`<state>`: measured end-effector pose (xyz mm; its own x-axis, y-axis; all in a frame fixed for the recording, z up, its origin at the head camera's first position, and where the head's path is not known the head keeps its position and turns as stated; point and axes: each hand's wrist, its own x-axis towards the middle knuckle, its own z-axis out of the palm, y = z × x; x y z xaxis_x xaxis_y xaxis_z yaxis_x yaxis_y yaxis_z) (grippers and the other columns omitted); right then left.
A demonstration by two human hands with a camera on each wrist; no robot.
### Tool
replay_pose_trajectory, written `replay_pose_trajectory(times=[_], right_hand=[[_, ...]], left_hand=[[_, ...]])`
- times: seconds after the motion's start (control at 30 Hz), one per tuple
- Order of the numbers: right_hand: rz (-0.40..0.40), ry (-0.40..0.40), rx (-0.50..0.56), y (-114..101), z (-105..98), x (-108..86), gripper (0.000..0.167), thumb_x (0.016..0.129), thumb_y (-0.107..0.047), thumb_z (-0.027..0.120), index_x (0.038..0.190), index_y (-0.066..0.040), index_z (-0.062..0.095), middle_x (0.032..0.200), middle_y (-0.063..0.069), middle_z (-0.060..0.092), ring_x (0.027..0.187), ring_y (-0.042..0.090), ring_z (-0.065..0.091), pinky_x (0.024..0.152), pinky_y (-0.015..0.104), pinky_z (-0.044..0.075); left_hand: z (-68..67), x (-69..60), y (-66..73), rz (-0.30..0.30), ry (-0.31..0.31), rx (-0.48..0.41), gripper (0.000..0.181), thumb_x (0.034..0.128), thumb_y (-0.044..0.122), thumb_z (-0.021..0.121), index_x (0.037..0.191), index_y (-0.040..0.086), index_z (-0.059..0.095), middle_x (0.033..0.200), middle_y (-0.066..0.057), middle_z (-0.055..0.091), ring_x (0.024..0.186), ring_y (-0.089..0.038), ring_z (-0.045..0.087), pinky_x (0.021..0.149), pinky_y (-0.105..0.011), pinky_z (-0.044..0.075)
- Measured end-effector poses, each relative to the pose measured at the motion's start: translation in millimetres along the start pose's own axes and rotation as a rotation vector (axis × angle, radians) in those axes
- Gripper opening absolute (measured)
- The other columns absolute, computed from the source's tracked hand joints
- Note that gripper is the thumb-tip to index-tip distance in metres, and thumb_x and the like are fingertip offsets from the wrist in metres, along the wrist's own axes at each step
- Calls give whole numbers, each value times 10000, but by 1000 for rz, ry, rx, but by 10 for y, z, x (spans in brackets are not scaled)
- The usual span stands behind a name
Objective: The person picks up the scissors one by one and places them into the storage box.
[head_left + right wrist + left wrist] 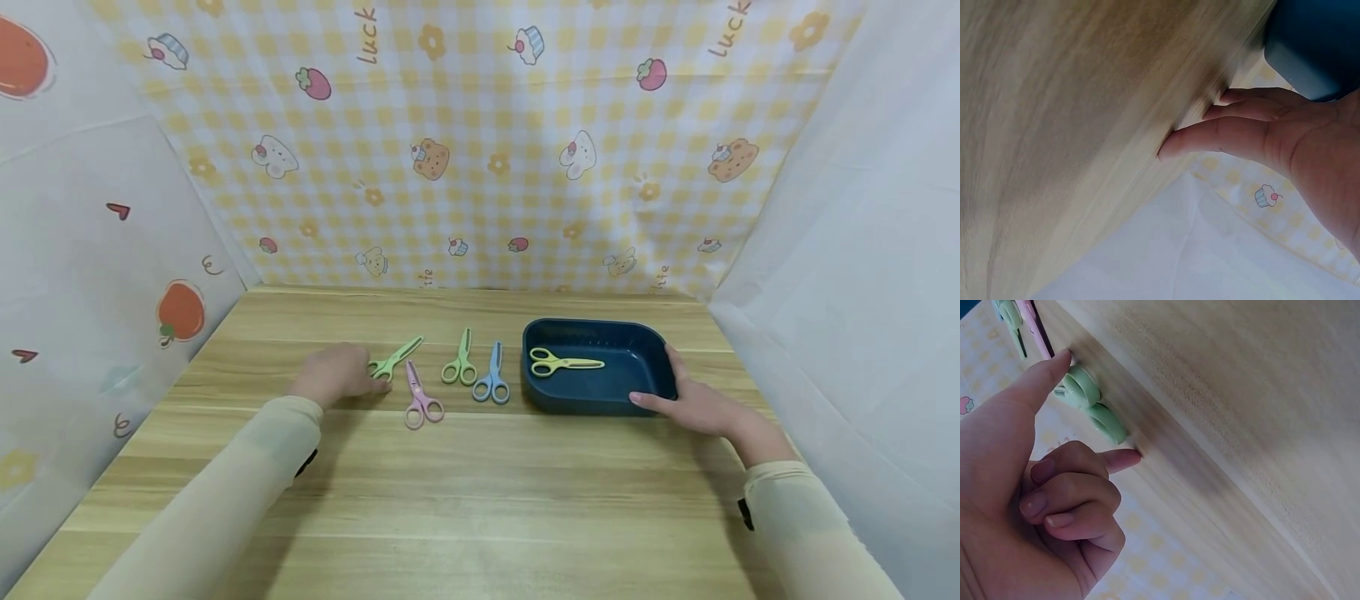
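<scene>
My left hand point(341, 372) is low over the table at the left; its thumb and index finger pinch the handles of light green scissors point(397, 357) from both sides. In the left wrist view the other fingers curl into the palm beside the green handles point(1082, 386). Pink scissors point(417, 398) lie just right of that hand. My right hand point(701, 404) rests against the near right corner of a dark blue box point(592, 407), thumb at the front rim. Straight fingers point(1197, 136) reach down to the table outside it; the right wrist view hides the thumb.
Yellow scissors point(562, 363) lie inside the box at its left. Between the pink scissors and the box are another green pair point(461, 358) and blue scissors point(492, 375). A yellow checked cloth point(480, 117) hangs behind the wooden table point(487, 508), with white cloth point(847, 275) at the right.
</scene>
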<state>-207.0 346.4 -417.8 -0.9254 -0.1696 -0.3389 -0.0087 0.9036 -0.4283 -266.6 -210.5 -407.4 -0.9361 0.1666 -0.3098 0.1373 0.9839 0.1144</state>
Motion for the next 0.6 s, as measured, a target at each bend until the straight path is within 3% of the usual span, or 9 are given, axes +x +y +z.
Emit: replay_pose_trajectory(times=[0.3, 0.6], right_hand=[[10, -2, 7, -16, -15, -19, 1266, 990, -742, 536, 1624, -29, -296, 1580, 514, 269, 1395, 645, 472, 1129, 740, 392], [10, -2, 5, -12, -8, -5, 1268, 987, -748, 535, 1625, -35, -298, 1583, 514, 261, 1409, 652, 450, 1129, 745, 388]], left_hand=[[16, 49, -1, -2, 11, -27, 478, 932, 536, 769, 728, 174, 533, 688, 11, 485, 634, -163, 457, 568, -330, 363], [69, 99, -72, -25, 18, -165, 395, 914, 456, 783, 801, 142, 573, 705, -3, 504, 631, -169, 464, 562, -317, 380]])
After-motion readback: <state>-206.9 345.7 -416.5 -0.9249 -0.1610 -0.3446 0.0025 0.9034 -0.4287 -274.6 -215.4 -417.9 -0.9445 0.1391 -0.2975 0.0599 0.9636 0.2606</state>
